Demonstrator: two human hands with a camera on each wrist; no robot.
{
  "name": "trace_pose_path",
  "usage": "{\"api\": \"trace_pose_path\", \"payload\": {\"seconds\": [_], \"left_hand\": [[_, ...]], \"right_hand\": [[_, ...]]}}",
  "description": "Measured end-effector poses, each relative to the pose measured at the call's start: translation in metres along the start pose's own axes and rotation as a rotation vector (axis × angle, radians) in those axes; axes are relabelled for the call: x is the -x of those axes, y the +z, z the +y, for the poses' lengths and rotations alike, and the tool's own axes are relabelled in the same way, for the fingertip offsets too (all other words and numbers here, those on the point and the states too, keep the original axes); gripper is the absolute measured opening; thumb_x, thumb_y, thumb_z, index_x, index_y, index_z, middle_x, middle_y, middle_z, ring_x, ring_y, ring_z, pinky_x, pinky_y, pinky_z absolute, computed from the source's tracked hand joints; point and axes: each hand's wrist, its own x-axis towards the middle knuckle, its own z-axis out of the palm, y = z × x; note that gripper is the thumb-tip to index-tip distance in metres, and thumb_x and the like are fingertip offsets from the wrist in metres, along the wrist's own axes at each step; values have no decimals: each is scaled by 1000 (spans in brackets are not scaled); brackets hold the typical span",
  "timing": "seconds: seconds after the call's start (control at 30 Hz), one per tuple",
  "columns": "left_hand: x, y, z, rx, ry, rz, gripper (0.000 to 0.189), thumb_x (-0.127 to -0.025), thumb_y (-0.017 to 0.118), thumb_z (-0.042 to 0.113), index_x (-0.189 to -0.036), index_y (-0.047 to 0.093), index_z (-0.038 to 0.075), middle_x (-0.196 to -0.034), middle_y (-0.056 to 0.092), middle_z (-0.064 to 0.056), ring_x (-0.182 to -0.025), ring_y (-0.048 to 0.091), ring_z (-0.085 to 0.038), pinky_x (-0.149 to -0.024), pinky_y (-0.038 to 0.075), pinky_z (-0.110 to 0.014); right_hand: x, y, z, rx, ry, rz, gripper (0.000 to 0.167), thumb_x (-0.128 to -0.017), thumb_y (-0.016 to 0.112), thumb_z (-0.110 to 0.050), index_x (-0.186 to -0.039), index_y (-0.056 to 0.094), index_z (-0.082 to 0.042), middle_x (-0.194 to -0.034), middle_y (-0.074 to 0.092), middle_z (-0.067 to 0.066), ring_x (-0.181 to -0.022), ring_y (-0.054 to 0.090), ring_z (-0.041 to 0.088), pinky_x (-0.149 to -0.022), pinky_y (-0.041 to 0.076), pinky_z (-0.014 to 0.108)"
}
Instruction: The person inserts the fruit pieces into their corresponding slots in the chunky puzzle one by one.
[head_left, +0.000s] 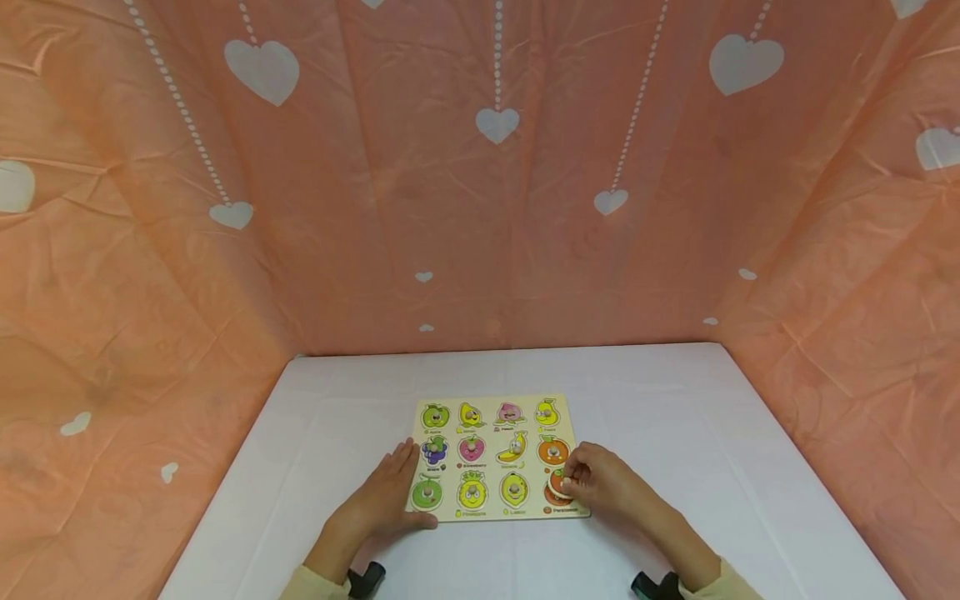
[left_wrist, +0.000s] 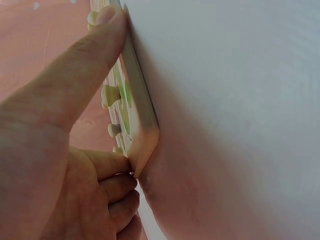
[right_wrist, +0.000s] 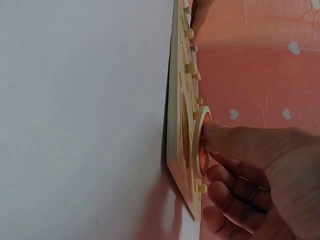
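A wooden fruit puzzle board (head_left: 492, 452) lies flat on the white table, its knobbed pieces set in rows. My right hand (head_left: 609, 481) pinches the knob of the round persimmon piece (right_wrist: 201, 142) at the board's near right corner. In the right wrist view that piece is tilted and partly raised off the board, over its recess. My left hand (head_left: 387, 492) lies along the board's left side, fingers against the left edge. Its thumb (left_wrist: 95, 47) presses along the near edge, as the left wrist view shows. The knob itself is mostly hidden by the right fingers.
The white table (head_left: 337, 400) surrounds the board on all sides. An orange cloth (head_left: 465, 208) with white hearts hangs behind the table and along both sides. A dark wrist strap shows on each arm, next to the sleeves.
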Motion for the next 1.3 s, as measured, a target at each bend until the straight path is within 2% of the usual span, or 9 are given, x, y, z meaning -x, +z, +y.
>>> {"api": "trace_pose_path", "payload": {"seconds": [0.27, 0.47, 1.3], "left_hand": [[-1, 1, -2, 1, 8, 5, 124, -77, 95, 50, -161, 30, -15, -172, 24, -32, -162, 23, -44, -133, 22, -55], [-1, 2, -3, -6, 1, 7, 126, -76, 95, 51, -162, 30, -14, -172, 24, -32, -162, 22, -43, -134, 22, -54], [0, 0, -1, 19, 11, 7, 125, -76, 96, 48, -161, 30, -15, -172, 24, -33, -162, 22, -44, -133, 22, -55]], "right_hand": [[0, 5, -1, -5, -27, -34, 19, -90, 84, -8, -86, 67, -16, -84, 57, -10, -79, 52, 2, -67, 50, 22], [0, 7, -3, 6, -6, -49, 19, -90, 85, -10, -86, 68, -17, -83, 57, -9, -78, 51, 2, -67, 48, 22], [2, 8, -4, 54, -13, -64, 19, -92, 85, -15, -88, 68, -18, -84, 57, -11, -78, 51, 2, -67, 48, 22]]}}
